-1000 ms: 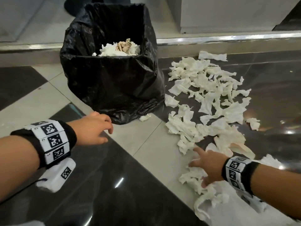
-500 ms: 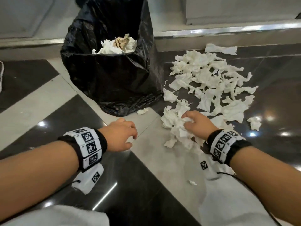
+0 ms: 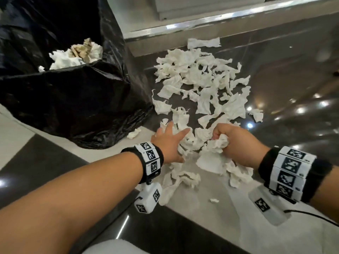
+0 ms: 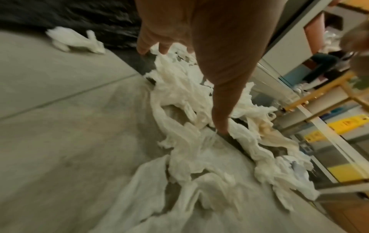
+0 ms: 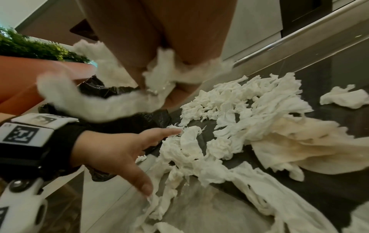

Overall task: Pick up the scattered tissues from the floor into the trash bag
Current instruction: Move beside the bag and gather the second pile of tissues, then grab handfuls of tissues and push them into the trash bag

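Note:
Torn white tissues (image 3: 201, 83) lie spread over the floor right of the black trash bag (image 3: 73, 99), which holds crumpled tissues (image 3: 73, 55) inside. My right hand (image 3: 231, 142) grips a wad of tissues (image 3: 218, 143), lifted a little off the floor; in the right wrist view the wad (image 5: 159, 78) bulges between my curled fingers. My left hand (image 3: 170, 142) lies open with spread fingers on the near edge of the tissue heap (image 3: 183, 143). From the left wrist its straight fingers (image 4: 219, 123) reach down into the tissues (image 4: 189, 110).
A metal-edged step (image 3: 201, 24) runs behind the tissue pile. One small scrap (image 3: 134, 133) lies at the bag's foot and a tiny bit (image 3: 214, 200) nearer to me. A plant in an orange pot (image 5: 30, 74) and a yellow sign (image 4: 347, 124) stand farther off.
My left hand has moved right from the bare tile onto the tissues and spread its fingers. My right hand has closed round a wad and lifted it. The camera has come closer.

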The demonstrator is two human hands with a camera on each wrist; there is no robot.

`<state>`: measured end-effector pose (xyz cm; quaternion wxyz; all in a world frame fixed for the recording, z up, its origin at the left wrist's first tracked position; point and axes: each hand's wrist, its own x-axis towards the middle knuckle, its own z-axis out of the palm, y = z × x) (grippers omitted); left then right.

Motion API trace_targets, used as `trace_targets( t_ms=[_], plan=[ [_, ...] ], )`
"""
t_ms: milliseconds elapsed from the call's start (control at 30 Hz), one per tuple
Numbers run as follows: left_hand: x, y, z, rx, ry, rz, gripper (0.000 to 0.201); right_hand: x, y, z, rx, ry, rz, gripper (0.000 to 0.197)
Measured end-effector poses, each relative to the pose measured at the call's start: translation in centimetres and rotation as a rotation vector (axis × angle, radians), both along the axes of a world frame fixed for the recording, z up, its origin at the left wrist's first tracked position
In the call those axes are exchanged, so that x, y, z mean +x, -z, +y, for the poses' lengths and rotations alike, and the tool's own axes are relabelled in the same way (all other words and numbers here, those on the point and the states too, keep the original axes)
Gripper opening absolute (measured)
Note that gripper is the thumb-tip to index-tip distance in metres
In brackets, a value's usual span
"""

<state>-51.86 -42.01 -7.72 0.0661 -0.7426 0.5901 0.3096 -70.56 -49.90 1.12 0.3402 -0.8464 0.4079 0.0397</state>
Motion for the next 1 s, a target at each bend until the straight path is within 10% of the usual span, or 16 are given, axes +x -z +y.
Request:
trace_targets(
  t_ms=[133,367,600,833,1000],
  plan=[
    [-2.2,2.2,-0.7,0.12,0.167,-0.119,0.13,-1.4,-0.2,-0.2,0.031,0.042,0.013,0.038],
    [-0.8,4.0,2.0,-0.061,0.224,-0.043,0.037,-2.3,0.7,-1.5,0.075,0.14,0.007,0.031],
    [2.1,0.4,3.7,-0.113,0.058,0.117,0.022,-0.6,4.7,-2.8,0.015,-0.006,0.164,0.021],
    [2.4,-1.6,7.3,-0.042,0.075,-0.004,0.019,2.9,8.9,-0.8,0.018,-0.287,0.46,0.079],
    [3.1,-1.8,9.9,0.036,0.124,0.057,0.02,3.7,11.4,-0.9,-0.191,-0.453,0.529,0.031]
  ],
)
